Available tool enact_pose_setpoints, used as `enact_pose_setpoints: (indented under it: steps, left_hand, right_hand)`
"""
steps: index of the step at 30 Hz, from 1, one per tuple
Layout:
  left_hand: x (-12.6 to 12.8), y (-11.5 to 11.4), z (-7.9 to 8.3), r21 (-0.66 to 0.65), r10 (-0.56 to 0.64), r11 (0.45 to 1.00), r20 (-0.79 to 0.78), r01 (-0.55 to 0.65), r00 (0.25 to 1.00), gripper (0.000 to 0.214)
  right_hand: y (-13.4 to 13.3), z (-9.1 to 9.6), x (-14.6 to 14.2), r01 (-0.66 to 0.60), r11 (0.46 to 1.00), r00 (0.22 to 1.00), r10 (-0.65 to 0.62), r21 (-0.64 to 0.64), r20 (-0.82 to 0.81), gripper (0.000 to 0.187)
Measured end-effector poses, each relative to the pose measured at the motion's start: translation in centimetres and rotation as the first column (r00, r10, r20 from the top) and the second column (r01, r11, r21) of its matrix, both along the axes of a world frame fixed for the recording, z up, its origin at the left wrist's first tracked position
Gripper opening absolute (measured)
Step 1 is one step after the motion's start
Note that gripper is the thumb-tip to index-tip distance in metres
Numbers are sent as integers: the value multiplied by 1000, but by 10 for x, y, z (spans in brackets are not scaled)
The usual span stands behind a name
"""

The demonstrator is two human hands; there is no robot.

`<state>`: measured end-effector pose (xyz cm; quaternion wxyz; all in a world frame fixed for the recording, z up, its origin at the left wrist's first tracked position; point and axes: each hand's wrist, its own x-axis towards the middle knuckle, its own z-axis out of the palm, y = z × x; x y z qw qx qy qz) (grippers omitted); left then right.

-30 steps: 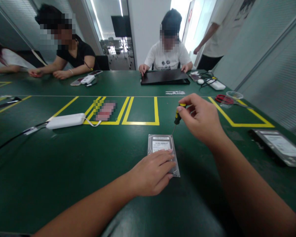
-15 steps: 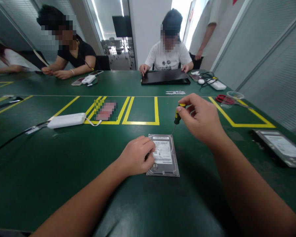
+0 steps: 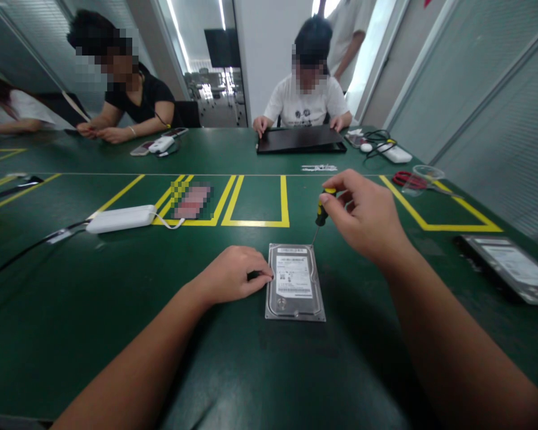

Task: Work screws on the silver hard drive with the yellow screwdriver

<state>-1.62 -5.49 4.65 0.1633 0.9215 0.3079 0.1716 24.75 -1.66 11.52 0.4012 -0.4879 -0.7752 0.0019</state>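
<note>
A silver hard drive (image 3: 295,281) with a white label lies flat on the green table (image 3: 116,286) in front of me. My right hand (image 3: 366,217) is closed round a small screwdriver (image 3: 322,211) with a black and yellow handle. The screwdriver stands upright, and its thin tip rests at the drive's far right corner. My left hand (image 3: 232,275) lies on the table just left of the drive with its fingers curled together, and the fingertips touch the drive's left edge.
Yellow tape outlines (image 3: 255,203) mark the table beyond the drive. A white power strip (image 3: 120,218) lies to the left, a second drive (image 3: 506,269) to the right, red scissors (image 3: 407,179) behind it. Two people sit across, one at a black laptop (image 3: 300,140).
My left hand has slid off the top of the drive to its left edge, uncovering the label. My right hand and the screwdriver have stayed in place. A standing person moved behind the seated one.
</note>
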Motion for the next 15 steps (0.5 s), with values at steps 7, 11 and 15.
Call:
enact_pose_setpoints:
  steps: [7, 11, 15]
  left_hand:
    - [3, -2, 1, 0, 39, 999, -84, -39, 996, 15]
    - [6, -3, 1, 6, 58, 998, -147, -58, 987, 16]
    - [8, -5, 2, 16, 71, 998, -188, -69, 980, 17]
  right_hand:
    - [0, 0, 0, 0, 1000, 1000, 0, 4, 4, 10]
    - [1, -2, 0, -4, 1000, 1000, 3, 19, 9, 10]
    - [1, -3, 0, -11, 1000, 1000, 11, 24, 7, 10]
